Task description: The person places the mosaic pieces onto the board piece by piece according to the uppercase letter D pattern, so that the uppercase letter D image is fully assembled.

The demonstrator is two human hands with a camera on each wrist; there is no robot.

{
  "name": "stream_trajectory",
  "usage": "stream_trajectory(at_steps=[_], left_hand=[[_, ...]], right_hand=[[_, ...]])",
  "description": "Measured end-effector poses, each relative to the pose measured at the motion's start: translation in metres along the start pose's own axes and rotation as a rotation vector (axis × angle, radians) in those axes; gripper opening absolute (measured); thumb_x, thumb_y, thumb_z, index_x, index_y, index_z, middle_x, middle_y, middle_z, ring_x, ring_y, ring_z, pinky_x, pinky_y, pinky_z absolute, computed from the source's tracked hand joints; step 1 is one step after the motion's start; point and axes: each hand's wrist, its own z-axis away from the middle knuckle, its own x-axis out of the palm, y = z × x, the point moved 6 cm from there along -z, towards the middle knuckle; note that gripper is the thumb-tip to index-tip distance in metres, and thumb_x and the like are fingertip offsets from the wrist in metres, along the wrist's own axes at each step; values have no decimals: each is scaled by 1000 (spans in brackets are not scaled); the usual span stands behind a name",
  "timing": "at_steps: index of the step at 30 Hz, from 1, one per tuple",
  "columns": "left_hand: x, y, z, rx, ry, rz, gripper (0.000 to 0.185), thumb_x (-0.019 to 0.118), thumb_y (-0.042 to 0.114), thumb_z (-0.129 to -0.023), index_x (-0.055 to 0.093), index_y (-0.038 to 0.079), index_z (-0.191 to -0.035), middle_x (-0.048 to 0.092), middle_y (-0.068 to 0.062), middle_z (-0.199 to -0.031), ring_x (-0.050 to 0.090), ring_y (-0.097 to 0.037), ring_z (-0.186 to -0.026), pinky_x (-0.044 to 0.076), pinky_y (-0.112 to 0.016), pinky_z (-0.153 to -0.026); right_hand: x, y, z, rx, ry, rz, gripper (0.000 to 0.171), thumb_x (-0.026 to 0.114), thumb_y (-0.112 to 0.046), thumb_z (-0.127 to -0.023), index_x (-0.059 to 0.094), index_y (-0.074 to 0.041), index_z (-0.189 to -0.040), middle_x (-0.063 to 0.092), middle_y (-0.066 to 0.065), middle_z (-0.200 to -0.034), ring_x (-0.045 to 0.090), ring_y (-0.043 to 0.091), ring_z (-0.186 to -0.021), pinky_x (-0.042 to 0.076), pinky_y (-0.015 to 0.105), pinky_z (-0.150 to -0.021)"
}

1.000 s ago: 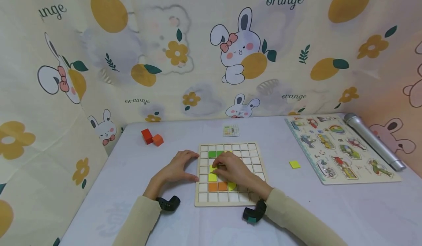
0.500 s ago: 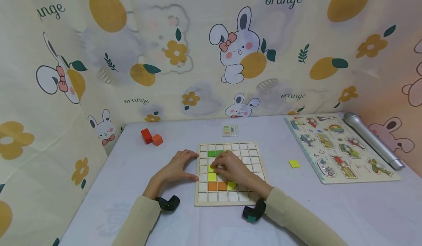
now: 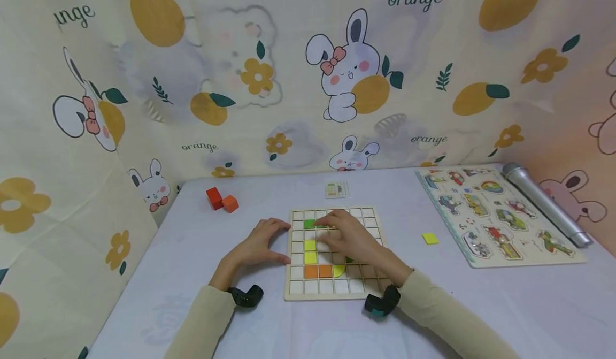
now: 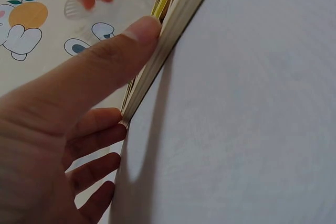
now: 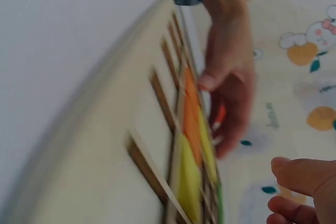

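A wooden grid board [image 3: 297, 288] lies on the white tabletop. My left hand [image 3: 253, 246] touches its left edge, the thumb low and the fingers higher up; in the left wrist view the thumb tip meets the rim. My right hand [image 3: 348, 236] hovers over the board's middle, thumb and fingers apart, holding nothing. Left of it sit two yellow square tiles, an upper tile [image 3: 310, 245] and a lower tile [image 3: 310, 258]. Below are orange tiles [image 3: 318, 271] and a rounded yellow piece [image 3: 339, 270]. A green tile [image 3: 309, 224] lies near the top; the right hand hides other cells.
Red-orange blocks [image 3: 222, 200] stand at the back left. A small pattern card [image 3: 337, 189] lies behind the board. To the right are a loose yellow tile [image 3: 430, 238], a picture puzzle board [image 3: 495, 217] and a silver tube [image 3: 546, 204]. Patterned cloth [image 3: 289, 81] hangs behind.
My right hand has let go at the yellow tiles, spread its thumb and fingers and shifted rightward, leaving both yellow squares showing. My left hand has stayed at the board's edge.
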Motion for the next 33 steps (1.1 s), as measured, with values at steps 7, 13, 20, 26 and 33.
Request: stream_trajectory(at_steps=[7,13,20,26,33], left_hand=[[0,0,-1,-8,-2,1,80,81,43,-67,47,16,-134,43,-2,-137,31,-23,-129,28,-47,-108],[0,1,0,-1,2,12,80,81,43,-67,47,15,-134,44,-4,-137,31,-24,-129,28,-48,-107],[0,-1,0,-5,1,6,80,81,43,-67,47,16,-134,43,-2,-138,31,-23,-129,28,-47,-108],[0,-1,0,2,0,4,79,81,43,-68,47,15,-134,43,-2,-138,30,-23,-130,28,-47,-108],[0,-1,0,5,0,6,80,81,43,-67,47,15,-134,43,-2,-138,31,-23,-129,28,-47,-108]], right_hand=[[-40,17,21,5,72,-10,29,71,-14,-83,65,-8,-110,60,6,-105,56,27,-91,52,41,-74],[-72,43,47,89,106,51,27,72,-11,-81,67,-9,-107,60,4,-102,57,26,-88,52,42,-71],[-99,68,82,96,186,139,29,74,-6,-77,67,-9,-105,61,6,-98,58,22,-83,52,33,-67],[-115,83,103,117,178,187,28,74,-4,-77,67,-8,-104,61,4,-99,58,22,-82,51,29,-65],[-126,105,120,344,22,224,33,72,-22,-82,65,-6,-109,59,10,-101,54,23,-85,47,32,-65]])
